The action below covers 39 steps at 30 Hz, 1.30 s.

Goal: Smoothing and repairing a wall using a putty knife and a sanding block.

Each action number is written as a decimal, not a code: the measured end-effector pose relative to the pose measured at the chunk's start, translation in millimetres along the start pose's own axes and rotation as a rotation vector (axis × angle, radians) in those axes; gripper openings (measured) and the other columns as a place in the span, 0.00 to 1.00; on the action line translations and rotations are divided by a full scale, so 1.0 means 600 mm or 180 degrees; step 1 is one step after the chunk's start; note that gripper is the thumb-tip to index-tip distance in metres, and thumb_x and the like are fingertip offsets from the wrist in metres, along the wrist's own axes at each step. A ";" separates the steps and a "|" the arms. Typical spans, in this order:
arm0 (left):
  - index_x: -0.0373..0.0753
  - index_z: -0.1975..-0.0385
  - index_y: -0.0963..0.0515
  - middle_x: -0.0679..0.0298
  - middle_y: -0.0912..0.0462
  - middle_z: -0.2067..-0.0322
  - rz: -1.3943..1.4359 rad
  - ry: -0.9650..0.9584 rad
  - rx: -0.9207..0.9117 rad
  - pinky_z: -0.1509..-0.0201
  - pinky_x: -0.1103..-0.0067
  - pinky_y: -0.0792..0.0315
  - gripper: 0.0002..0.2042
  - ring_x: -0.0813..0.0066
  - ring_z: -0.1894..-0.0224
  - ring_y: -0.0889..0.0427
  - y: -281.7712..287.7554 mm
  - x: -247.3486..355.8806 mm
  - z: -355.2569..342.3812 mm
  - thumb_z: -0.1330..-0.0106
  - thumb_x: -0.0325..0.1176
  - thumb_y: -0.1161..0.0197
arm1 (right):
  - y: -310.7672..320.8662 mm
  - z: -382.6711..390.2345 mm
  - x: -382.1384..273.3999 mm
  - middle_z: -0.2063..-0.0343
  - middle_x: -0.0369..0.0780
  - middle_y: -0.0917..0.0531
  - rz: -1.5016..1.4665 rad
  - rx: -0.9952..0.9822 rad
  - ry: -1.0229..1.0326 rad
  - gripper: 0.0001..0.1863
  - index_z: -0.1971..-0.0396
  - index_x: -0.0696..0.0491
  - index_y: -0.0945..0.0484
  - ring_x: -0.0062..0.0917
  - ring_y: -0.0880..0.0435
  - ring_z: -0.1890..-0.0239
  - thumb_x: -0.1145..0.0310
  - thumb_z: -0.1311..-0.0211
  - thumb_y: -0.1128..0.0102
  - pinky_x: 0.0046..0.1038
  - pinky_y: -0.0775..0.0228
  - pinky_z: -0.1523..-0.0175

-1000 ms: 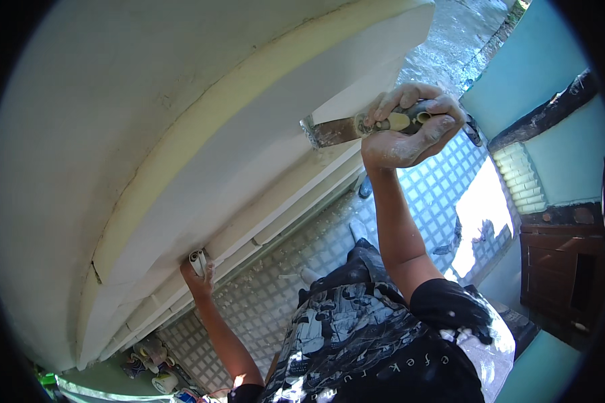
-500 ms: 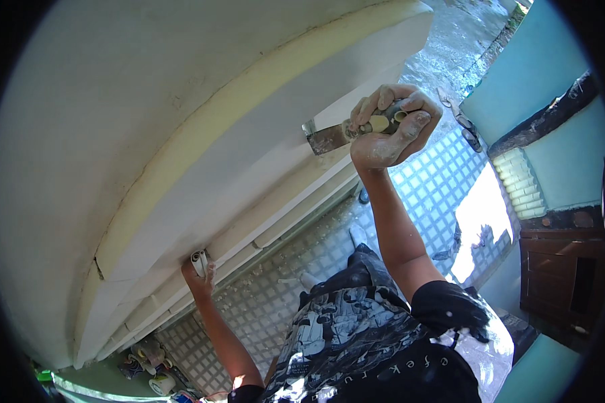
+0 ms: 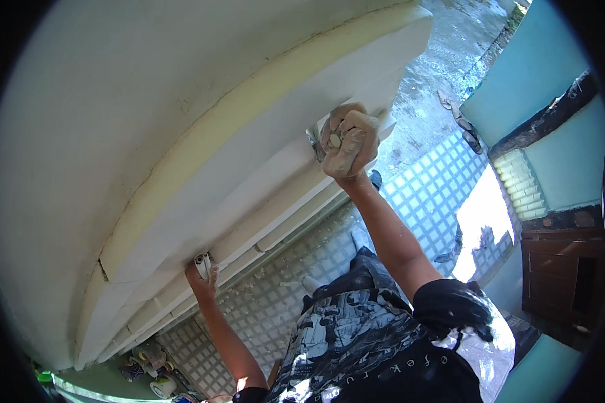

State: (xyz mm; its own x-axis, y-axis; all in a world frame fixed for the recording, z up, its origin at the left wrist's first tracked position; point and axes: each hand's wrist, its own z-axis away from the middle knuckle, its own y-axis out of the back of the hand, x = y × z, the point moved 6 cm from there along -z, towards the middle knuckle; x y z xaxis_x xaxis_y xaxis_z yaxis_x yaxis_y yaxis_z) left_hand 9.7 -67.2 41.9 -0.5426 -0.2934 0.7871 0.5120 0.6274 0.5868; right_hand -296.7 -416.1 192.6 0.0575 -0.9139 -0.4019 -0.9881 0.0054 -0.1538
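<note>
My right hand (image 3: 353, 142), coated in whitish dust, is closed round the handle of a putty knife (image 3: 313, 141). Its metal blade shows to the left of my fist, against the white stepped moulding (image 3: 249, 161) below the ceiling; most of the handle is hidden in my fingers. Lower and to the left, my left hand (image 3: 203, 285) grips a pale object with a curled, rolled-looking end (image 3: 202, 264), close to the moulding's lower ledges. Its exact kind I cannot make out.
Far below lies a tiled floor (image 3: 249, 309) with pale crumbs and a bright sun patch. Sandals (image 3: 465, 122) lie at the upper right. A brown wooden cabinet (image 3: 551, 275) stands at the right, and assorted items (image 3: 158, 376) sit at the lower left.
My right hand has moved left and a little down and turned, bringing the fist closer to the moulding with the putty knife. My left hand stays almost in place.
</note>
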 end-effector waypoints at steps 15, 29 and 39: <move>0.35 0.66 0.23 0.57 0.22 0.73 -0.0372 -0.0153 0.0152 0.59 0.66 0.32 0.21 0.58 0.69 0.24 0.034 -0.092 0.026 0.47 0.49 0.33 | 0.083 -0.027 0.000 0.75 0.41 0.33 -0.1190 0.1804 -0.0691 0.17 0.65 0.52 0.43 0.16 0.35 0.88 0.53 0.25 0.69 0.16 0.37 0.87; 0.35 0.71 0.24 0.61 0.22 0.78 -0.0076 -0.0285 0.0059 0.63 0.69 0.29 0.19 0.64 0.73 0.21 0.013 -0.033 0.007 0.44 0.49 0.35 | 0.034 -0.039 0.004 0.75 0.42 0.32 -0.1360 0.0812 -0.0392 0.15 0.64 0.52 0.43 0.19 0.32 0.87 0.55 0.25 0.67 0.18 0.37 0.87; 0.36 0.71 0.24 0.60 0.22 0.78 -0.0337 -0.0313 0.0238 0.63 0.69 0.30 0.18 0.62 0.73 0.23 0.013 -0.056 0.012 0.46 0.46 0.33 | 0.059 -0.031 0.016 0.76 0.41 0.33 -0.1323 0.1538 -0.0728 0.16 0.66 0.53 0.43 0.18 0.36 0.90 0.55 0.25 0.66 0.19 0.39 0.89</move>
State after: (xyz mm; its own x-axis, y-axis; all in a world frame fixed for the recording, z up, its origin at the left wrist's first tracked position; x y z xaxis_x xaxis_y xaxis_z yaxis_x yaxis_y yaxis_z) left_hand 27.3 -47.4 18.7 -0.6553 -0.2911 0.6970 0.3993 0.6497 0.6468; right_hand -334.1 -432.2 200.0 0.5002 -0.7706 -0.3950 -0.7057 -0.0984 -0.7016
